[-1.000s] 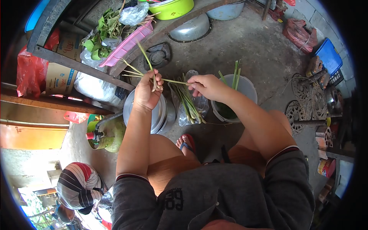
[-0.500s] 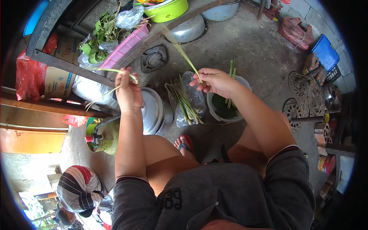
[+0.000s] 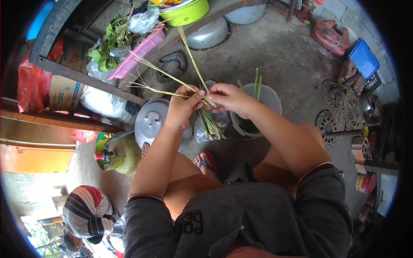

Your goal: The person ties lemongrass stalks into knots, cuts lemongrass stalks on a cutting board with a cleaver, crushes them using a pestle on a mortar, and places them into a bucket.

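My left hand (image 3: 184, 105) is closed on several thin pale-green stalks (image 3: 165, 76) whose ends fan out to the upper left. Close against it, my right hand (image 3: 230, 99) pinches another long stalk (image 3: 191, 56) that points up. Below the hands, a bundle of green stalks (image 3: 209, 125) lies on a clear plastic bag (image 3: 200, 134). Right of the bundle, a translucent bucket (image 3: 275, 103) holds upright green stalks (image 3: 257, 86) and dark green pieces. A lidded metal pot (image 3: 151, 121) stands left of the bundle, partly behind my left forearm.
A pink basket (image 3: 137, 53) with leaves (image 3: 103, 56) sits upper left, near a burner (image 3: 171, 66). A green gas cylinder (image 3: 124, 158) stands left of my leg. Perforated metal discs (image 3: 328, 124) lie on the right. Another person (image 3: 88, 210) is at the lower left.
My hands were apart half a second ago and now meet above the bundle. My left hand has moved right with its stalks; my right hand's stalk has come left with it.
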Motion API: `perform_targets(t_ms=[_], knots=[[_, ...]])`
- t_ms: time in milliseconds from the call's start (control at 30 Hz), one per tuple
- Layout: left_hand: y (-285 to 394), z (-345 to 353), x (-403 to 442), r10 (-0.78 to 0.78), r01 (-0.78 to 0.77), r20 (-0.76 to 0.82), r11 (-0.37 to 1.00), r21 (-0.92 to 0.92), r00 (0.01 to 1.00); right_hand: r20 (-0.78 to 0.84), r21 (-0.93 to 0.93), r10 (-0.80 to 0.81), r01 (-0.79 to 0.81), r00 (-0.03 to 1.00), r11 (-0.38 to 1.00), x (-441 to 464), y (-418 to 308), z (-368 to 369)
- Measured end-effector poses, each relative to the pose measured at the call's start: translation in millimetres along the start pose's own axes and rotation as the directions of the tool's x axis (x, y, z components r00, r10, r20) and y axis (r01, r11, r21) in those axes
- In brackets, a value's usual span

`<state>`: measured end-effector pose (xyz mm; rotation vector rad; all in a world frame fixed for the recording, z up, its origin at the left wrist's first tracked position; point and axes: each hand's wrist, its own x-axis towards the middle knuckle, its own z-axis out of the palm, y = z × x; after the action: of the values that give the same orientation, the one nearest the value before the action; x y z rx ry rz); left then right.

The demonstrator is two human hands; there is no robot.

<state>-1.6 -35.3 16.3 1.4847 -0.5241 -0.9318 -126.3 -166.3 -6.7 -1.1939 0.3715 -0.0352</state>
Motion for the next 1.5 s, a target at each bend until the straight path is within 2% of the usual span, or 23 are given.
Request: perform_targets(t_ms=[200, 267, 400, 500, 600, 633, 667, 700, 733, 800, 833, 967, 1033, 1133, 1200, 1233, 1267, 1333, 1367, 1400, 1433, 1467, 1500], knots=[[0, 7, 0, -0.034, 0.035, -0.013, 0.999, 0.042, 0.999, -0.002, -0.133, -0.044, 0.043, 0.999, 0.99, 4, 7, -3], [2, 10, 0, -0.121, 0.121, -0.012, 0.991, -0.05, 0.993, 0.006, -0.116, -0.009, 0.01, 1.0, 0.993, 4, 5, -5], [-1, 6, 3, -0.134, 0.135, 0.029, 0.991, -0.008, 0.991, 0.025, -0.074, 0.054, -0.052, 0.998, 0.996, 1, 1, -4], [-3, 0, 4, -0.126, 0.129, 0.049, 0.99, -0.057, 0.991, 0.061, -0.023, 0.077, -0.075, 0.995, 0.997, 0, 1, -5], [-3, -6, 7, -0.107, 0.106, 0.006, 0.977, -0.183, 0.994, -0.012, 0.075, 0.045, -0.044, 0.999, 0.996, -3, -1, -2], [-3, -6, 8, -0.09, 0.069, -0.077, 0.968, -0.241, 0.993, -0.04, -0.203, -0.211, 0.198, 0.977, 0.959, -3, 2, -1], [-2, -6, 8, -0.077, 0.027, -0.161, 0.955, -0.295, 0.984, 0.004, -0.463, -0.451, 0.402, 0.892, 0.79, -3, 5, 0], [-2, -7, 8, -0.057, 0.004, -0.166, 0.953, -0.304, 0.984, 0.04, -0.548, -0.584, 0.506, 0.811, 0.666, -2, 9, 3], [-2, -7, 8, -0.055, 0.001, -0.167, 0.952, -0.306, 0.984, 0.042, -0.549, -0.584, 0.507, 0.811, 0.665, 0, 11, 5], [-3, -3, 7, -0.048, -0.002, -0.158, 0.953, -0.302, 0.986, 0.134, -0.706, -0.816, 0.632, 0.562, 0.32, 2, 15, 10], [-3, -1, 6, -0.05, 0.001, -0.155, 0.953, -0.303, 0.987, 0.073, -0.736, -0.821, 0.586, 0.567, 0.339, 1, 15, 14], [-4, 3, 5, -0.045, 0.004, -0.124, 0.948, -0.317, 0.991, 0.08, -0.761, -0.841, 0.577, 0.535, 0.295, 8, 17, 11], [-3, 1, 5, -0.05, 0.005, -0.136, 0.951, -0.308, 0.989, 0.138, -0.785, -0.87, 0.588, 0.473, 0.195, 6, 10, 12], [-3, -1, 5, -0.026, -0.012, -0.124, 0.956, -0.293, 0.992, 0.085, -0.776, -0.888, 0.589, 0.453, 0.226, 6, 8, 15], [1, -7, 7, 0.073, -0.112, -0.177, 0.967, -0.227, 0.982, 0.054, -0.767, -0.894, 0.592, 0.445, 0.249, 5, 6, 16], [6, -13, 10, 0.108, -0.174, -0.268, 0.956, -0.238, 0.957, 0.022, -0.757, -0.901, 0.596, 0.433, 0.268, 6, 5, 17], [8, -25, 15, 0.15, -0.237, -0.33, 0.94, -0.243, 0.932, 0.022, -0.754, -0.902, 0.599, 0.432, 0.269, 6, 5, 17], [16, -41, 14, 0.185, -0.249, -0.289, 0.947, -0.205, 0.939, 0.091, -0.746, -0.863, 0.608, 0.497, 0.271, 6, 5, 14], [17, -46, 14, 0.187, -0.251, -0.288, 0.946, -0.203, 0.939, 0.166, -0.787, -0.838, 0.582, 0.52, 0.205, 8, 12, 13], [19, -49, 12, 0.184, -0.221, -0.197, 0.957, -0.186, 0.963, 0.166, -0.786, -0.838, 0.582, 0.52, 0.206, 8, 17, 15], [19, -50, 10, 0.175, -0.191, -0.107, 0.967, -0.166, 0.979, 0.122, -0.774, -0.716, 0.518, 0.688, 0.365, 7, 23, 17], [19, -51, 8, 0.173, -0.189, -0.109, 0.968, -0.167, 0.979, 0.087, -0.753, -0.558, 0.421, 0.825, 0.506, 8, 28, 18], [20, -52, 7, 0.167, -0.171, -0.043, 0.976, -0.137, 0.985, 0.025, -0.675, -0.389, 0.303, 0.921, 0.673, 5, 21, 21]])
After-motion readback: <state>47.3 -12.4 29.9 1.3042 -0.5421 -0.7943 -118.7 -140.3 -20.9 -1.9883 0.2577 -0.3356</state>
